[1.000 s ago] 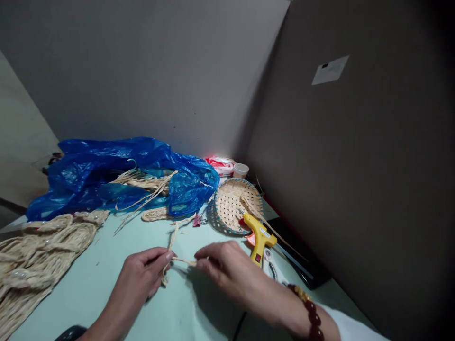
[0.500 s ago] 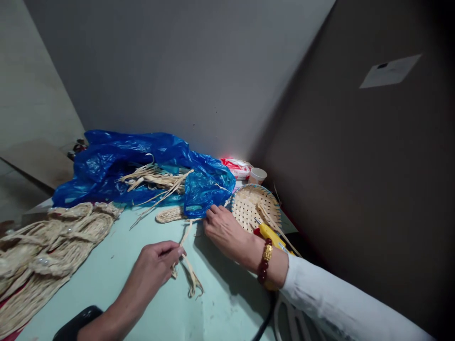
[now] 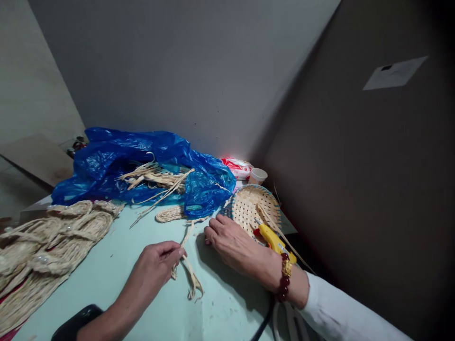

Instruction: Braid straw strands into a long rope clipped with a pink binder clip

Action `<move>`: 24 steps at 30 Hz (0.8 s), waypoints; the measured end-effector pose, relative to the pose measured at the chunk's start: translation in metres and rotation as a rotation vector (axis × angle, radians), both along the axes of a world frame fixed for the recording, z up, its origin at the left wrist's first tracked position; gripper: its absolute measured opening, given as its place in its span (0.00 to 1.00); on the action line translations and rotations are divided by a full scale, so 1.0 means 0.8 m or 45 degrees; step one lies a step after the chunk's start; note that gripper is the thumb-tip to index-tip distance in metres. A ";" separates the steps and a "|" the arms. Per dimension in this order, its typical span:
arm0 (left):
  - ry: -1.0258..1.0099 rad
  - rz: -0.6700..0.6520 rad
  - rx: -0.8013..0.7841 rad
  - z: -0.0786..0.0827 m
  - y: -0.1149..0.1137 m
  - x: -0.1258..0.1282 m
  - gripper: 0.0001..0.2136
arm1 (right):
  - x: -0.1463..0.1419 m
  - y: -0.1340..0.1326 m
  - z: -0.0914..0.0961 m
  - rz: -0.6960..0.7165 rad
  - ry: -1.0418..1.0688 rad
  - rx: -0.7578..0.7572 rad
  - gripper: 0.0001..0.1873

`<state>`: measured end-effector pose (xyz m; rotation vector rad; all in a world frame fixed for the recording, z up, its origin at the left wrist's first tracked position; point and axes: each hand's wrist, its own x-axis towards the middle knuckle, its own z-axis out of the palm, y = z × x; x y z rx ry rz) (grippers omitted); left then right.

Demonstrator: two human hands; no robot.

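My left hand (image 3: 161,263) is closed in a pinch on a pale dried plant-fibre strip (image 3: 192,277). One part of the strip runs up toward the blue bag, and a frayed, curled end hangs below my fingers. My right hand (image 3: 231,241) is a little higher on the table, palm down with fingers curled together; what it pinches, if anything, is too small to make out. Beside it lies a yellow glue gun (image 3: 272,239), its tip over a round woven bamboo basket (image 3: 245,208). A flat braided straw piece (image 3: 169,214) lies partly under the bag.
A blue plastic bag (image 3: 209,189) spreads along the wall with loose fibre strips (image 3: 156,177) in its mouth. Braided straw pieces with pearly beads (image 3: 71,237) cover the left side. A paper cup (image 3: 258,176) and a red-and-white packet (image 3: 236,166) stand behind the basket.
My right hand has drawn back from the bag's edge, down and to the right, exposing more of the strip's upper end and the glue gun. My left hand stays put.
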<state>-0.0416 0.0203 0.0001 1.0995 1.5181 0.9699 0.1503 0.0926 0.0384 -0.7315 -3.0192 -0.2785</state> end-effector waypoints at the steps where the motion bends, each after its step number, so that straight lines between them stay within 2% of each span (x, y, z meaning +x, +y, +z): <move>1: 0.005 -0.005 0.001 -0.002 0.000 -0.001 0.15 | 0.001 -0.005 -0.002 -0.060 0.050 -0.056 0.08; 6: 0.021 -0.026 -0.003 -0.012 0.001 -0.003 0.15 | 0.007 -0.029 -0.017 -0.356 0.376 -0.310 0.11; 11: 0.047 -0.042 0.023 -0.018 0.005 -0.005 0.16 | 0.010 -0.045 -0.028 -0.516 0.565 -0.407 0.03; 14: 0.062 -0.049 0.043 -0.018 0.006 -0.005 0.16 | 0.009 -0.048 -0.026 -0.612 0.650 -0.453 0.06; 16: 0.069 -0.050 0.058 -0.018 0.006 -0.005 0.15 | 0.007 -0.046 -0.023 -0.606 0.655 -0.465 0.06; 21: 0.093 -0.032 0.086 -0.016 0.003 -0.005 0.14 | -0.003 -0.031 -0.014 -0.418 0.575 -0.597 0.07; 24: 0.107 -0.032 0.085 -0.015 0.002 -0.006 0.15 | -0.008 -0.018 -0.015 -0.369 0.566 -0.644 0.09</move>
